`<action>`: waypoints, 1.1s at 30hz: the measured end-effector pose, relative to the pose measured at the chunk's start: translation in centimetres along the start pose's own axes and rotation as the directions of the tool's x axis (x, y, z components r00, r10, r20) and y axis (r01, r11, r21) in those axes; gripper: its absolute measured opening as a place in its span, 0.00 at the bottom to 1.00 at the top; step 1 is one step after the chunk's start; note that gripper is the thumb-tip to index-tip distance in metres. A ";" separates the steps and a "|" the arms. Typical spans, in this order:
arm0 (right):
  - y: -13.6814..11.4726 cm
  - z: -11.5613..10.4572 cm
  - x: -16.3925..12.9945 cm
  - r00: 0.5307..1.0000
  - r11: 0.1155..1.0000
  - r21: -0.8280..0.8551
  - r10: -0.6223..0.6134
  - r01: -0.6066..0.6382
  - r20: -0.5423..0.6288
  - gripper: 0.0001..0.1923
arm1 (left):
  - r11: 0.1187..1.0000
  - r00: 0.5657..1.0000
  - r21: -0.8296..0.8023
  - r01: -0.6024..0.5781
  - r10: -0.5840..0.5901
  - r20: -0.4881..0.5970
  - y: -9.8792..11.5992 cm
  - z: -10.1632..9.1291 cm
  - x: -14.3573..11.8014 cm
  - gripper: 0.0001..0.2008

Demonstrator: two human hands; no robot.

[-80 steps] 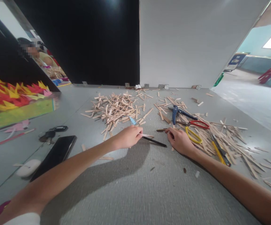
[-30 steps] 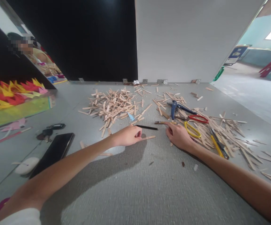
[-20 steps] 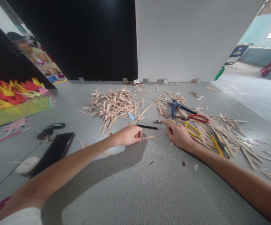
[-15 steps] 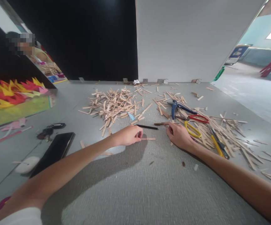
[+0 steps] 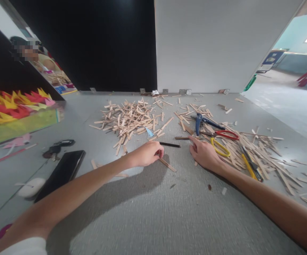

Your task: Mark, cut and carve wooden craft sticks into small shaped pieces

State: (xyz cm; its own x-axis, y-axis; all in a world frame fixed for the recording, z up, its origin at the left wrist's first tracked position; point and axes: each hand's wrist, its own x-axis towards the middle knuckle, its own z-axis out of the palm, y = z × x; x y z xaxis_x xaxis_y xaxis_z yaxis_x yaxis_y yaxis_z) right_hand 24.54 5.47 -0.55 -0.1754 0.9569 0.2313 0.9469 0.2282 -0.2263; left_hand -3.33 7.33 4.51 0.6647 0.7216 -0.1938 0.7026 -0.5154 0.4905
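Pinching a stick [image 5: 167, 165], the left hand [image 5: 149, 154] has slanted it toward the wearer

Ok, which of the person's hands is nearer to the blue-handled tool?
Right. The right hand is just on the near side of the blue-handled tool; the left hand is farther away, off to its left.

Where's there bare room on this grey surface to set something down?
Widest: the near part of the grey surface, between left forearm and right forearm, a few scraps aside. Another patch lies between the keys and the left stick pile. Crowded: the right side, with a blue tool and yellow knife among sticks.
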 end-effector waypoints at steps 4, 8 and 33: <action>0.0 0.0 0.0 0.999 1.000 -0.009 0.029 -0.029 0.014 0.25 | 1.000 0.997 -0.008 0.026 -0.026 0.068 0.6 -0.2 -0.6 0.06; -0.1 0.0 -0.1 0.999 0.999 0.008 0.035 -0.035 0.011 0.25 | 0.999 0.989 0.013 0.036 -0.038 0.144 2.8 -0.1 -2.6 0.07; 0.0 -0.7 -1.1 0.940 0.904 0.347 -0.139 0.249 -0.313 0.07 | 0.938 0.987 0.334 -0.093 0.041 0.158 5.2 4.2 -4.3 0.27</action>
State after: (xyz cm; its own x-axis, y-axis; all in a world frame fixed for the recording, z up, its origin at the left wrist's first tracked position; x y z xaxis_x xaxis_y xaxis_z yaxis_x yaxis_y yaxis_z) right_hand 24.95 4.31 -0.17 -0.2126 0.8113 0.5446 0.7192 0.5072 -0.4748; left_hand -1.47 -0.36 4.30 0.7249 0.6177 -0.3048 0.6823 -0.7046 0.1948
